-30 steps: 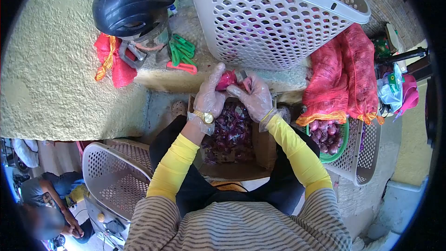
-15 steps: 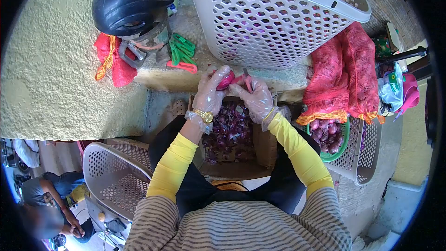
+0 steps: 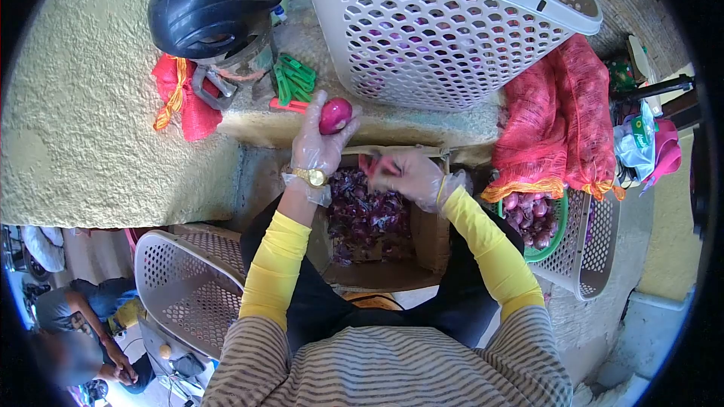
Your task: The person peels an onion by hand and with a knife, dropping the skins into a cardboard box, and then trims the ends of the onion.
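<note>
My left hand (image 3: 318,142), in a clear plastic glove, is closed around a smooth red onion (image 3: 335,116) above the ledge's front edge. Lower and to the right, my gloved right hand (image 3: 407,172) is closed on a small red-handled cutting tool (image 3: 372,163), smeared by motion so that its blade is not clear. Beneath both hands is a cardboard box (image 3: 430,245). Purple onion skins (image 3: 367,215) cover much of its bottom.
On the ledge stand a large perforated basket (image 3: 452,0), green plastic tools (image 3: 295,78) and a black helmet (image 3: 211,7). Red mesh sacks (image 3: 528,120) and a green basket of onions (image 3: 561,230) are at right. Another basket (image 3: 188,245) and a seated person (image 3: 87,324) are at left.
My hands have come apart. The left has risen up and left with the onion, now showing fully, while the right has dropped toward the box with the red-handled tool.
</note>
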